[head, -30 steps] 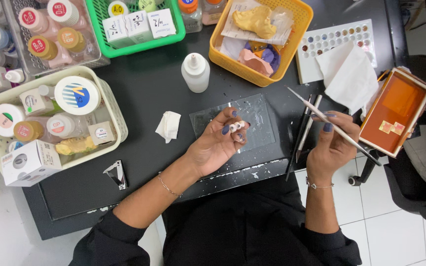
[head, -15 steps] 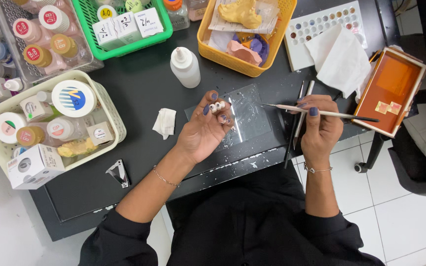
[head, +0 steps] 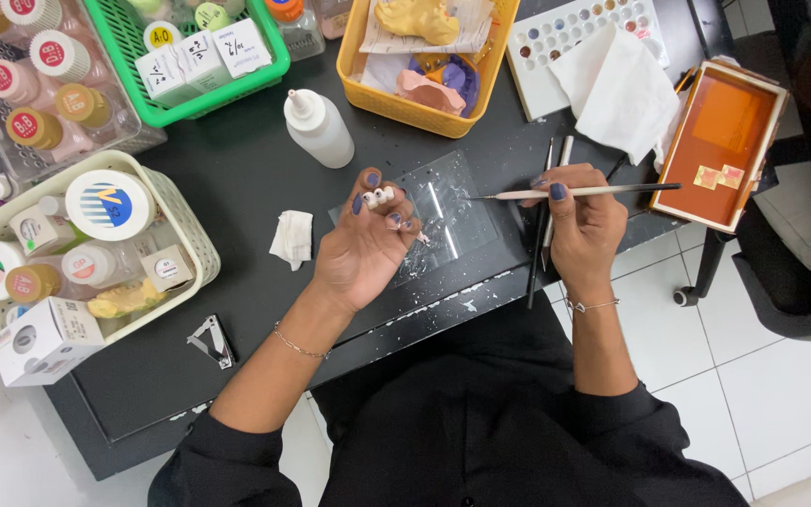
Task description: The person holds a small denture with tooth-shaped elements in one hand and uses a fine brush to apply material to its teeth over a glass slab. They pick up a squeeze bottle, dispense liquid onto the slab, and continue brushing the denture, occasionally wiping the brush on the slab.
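Note:
My left hand (head: 368, 239) holds a small row of white teeth (head: 379, 196) between its fingertips, just left of a clear glass slab (head: 443, 221) on the black table. My right hand (head: 579, 221) grips a thin brush (head: 574, 192) that lies level, its tip pointing left over the slab's upper right part. A few more thin tools (head: 544, 225) lie on the table under my right hand.
A white squeeze bottle (head: 316, 127) stands behind the slab, with a folded tissue (head: 293, 237) to the left. Baskets sit around: cream (head: 194, 239) with jars at left, green (head: 227, 89), yellow (head: 424, 117) with dental casts. An orange tray (head: 720, 141), palette (head: 579, 33) and cloth (head: 621, 89) lie right.
My left hand has shifted left off the slab with the teeth. The brush in my right hand has swung from slanted to level, tip now over the slab.

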